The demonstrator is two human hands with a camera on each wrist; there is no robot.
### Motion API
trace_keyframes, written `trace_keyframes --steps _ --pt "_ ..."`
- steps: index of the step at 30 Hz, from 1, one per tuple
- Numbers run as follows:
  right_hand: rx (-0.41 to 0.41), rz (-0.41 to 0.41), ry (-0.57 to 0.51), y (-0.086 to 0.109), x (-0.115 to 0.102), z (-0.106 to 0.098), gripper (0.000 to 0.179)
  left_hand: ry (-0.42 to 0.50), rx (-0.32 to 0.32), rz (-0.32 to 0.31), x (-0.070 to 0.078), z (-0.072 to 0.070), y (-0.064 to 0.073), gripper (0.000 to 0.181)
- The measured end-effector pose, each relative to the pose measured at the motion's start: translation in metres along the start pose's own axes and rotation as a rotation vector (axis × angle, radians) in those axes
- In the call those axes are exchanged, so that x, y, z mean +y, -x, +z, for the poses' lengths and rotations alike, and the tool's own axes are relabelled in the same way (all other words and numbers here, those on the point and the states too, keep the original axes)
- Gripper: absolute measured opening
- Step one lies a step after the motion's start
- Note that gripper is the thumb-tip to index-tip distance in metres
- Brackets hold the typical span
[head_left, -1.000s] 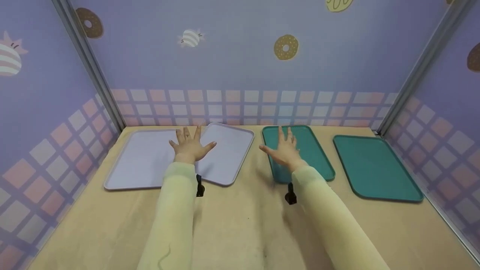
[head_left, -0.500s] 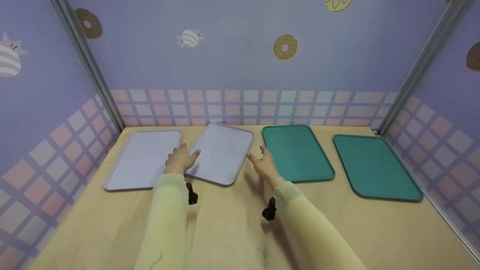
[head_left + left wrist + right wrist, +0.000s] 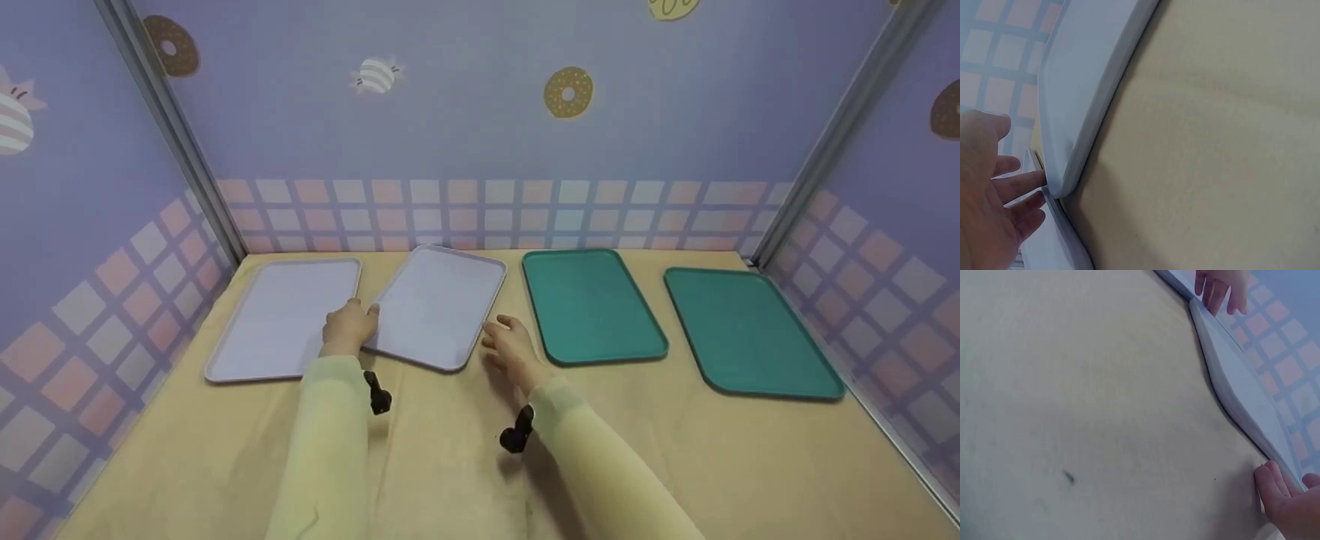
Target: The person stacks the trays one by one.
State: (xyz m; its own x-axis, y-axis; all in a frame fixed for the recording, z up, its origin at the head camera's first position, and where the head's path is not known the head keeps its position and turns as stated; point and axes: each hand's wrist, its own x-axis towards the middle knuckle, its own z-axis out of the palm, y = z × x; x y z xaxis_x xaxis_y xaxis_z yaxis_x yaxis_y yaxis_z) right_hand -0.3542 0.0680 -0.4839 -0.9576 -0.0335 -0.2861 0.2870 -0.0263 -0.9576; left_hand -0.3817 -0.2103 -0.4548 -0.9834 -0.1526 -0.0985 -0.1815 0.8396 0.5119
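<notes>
A pale lavender tray (image 3: 442, 307) lies turned at an angle on the table, between a second pale tray (image 3: 285, 319) and a green tray (image 3: 595, 306). My left hand (image 3: 350, 328) is at its left corner, over the neighbouring tray's right edge. In the left wrist view, the loosely extended fingertips (image 3: 1036, 179) are right at that corner. On the opposite side, my right hand (image 3: 514, 351) is beside the angled tray's right edge. The right wrist view has these fingers (image 3: 1270, 481) bent slightly against the rim, thumb apart from them.
Another green tray (image 3: 754, 334) lies at the far right, near the side wall. A patterned back wall (image 3: 480, 214) and side walls enclose the wooden table (image 3: 442, 457). Metal posts stand in both back corners.
Both hands have come down and back from spread fingers above the trays. The right hand has moved left from the green tray to the angled pale one. The trays have stayed put.
</notes>
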Motion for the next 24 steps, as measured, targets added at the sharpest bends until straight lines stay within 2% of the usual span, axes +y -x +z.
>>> trace_keyframes --steps 5,8,13,18,24 --pt "-0.086 0.022 -0.013 -0.001 -0.004 0.004 0.065 0.022 0.017 -0.032 -0.001 0.002 0.0 0.062" --pt "-0.083 0.032 -0.012 -0.003 -0.006 0.003 0.064 0.001 0.03 -0.012 0.001 0.003 0.001 0.058" --pt "-0.049 0.044 -0.02 -0.005 -0.009 -0.002 0.063 -0.085 0.044 0.034 0.006 0.002 0.002 0.044" --pt "-0.02 0.054 -0.026 -0.006 -0.011 -0.009 0.064 -0.075 -0.006 0.039 0.012 0.003 0.002 0.038" --pt "0.004 0.076 -0.032 -0.007 -0.013 -0.017 0.061 -0.057 -0.09 0.086 0.018 0.003 0.001 0.044"
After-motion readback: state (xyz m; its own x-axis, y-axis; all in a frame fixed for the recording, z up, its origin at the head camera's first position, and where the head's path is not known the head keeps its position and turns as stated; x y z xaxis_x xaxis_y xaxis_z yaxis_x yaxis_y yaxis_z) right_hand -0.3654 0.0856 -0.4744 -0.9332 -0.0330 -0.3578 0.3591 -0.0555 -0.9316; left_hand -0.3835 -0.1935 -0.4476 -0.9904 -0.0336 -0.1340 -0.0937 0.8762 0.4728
